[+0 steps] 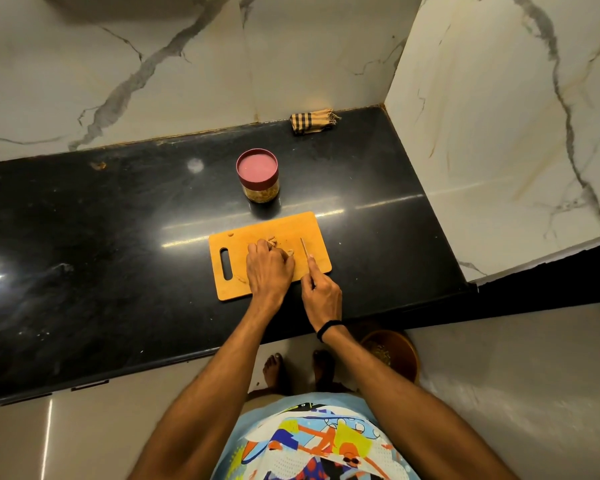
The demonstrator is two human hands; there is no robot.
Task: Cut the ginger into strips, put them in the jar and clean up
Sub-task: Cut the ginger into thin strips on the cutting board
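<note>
Near edge: one patterned shirt (312,441) is seen, and one brown bowl (392,353) is noted on the floor at the right, partly under the counter lip. Its contents cannot be made out.

Counter (101,237): black polished stone. One orange-brown cutting board (291,230) is laid on it near the front edge, with a handle slot at its left end.

Left hand (270,268): placed knuckles up on the middle of the board, fingers curled down over the ginger (271,242), which is held against the wood. The fingertips are hidden behind the knuckles.

Right hand (323,296): closed round the handle of one knife (305,249). One black band (328,329) is worn on this wrist. The blade is seen edge-on as a thin line pointing away, over the right part of the board. Whether it touches the wood cannot be told.

Ginger, appearance: pale tan, small and irregular. Two visible groups are counted. One lies just beyond the left knuckles and one lies at the right of that hand, between hand and blade. What is under the hand is hidden, so no piece count is recorded.

Farther: one jar (257,181) stands upright just beyond the far edge of the board, apart from it. A dark pink lid is on, and tan contents are seen through the clear wall.

Farthest: one folded checked cloth (312,122), tan and black with a fringe, lies against the veined marble wall (153,81), to the right of the jar and well apart from it.
</note>
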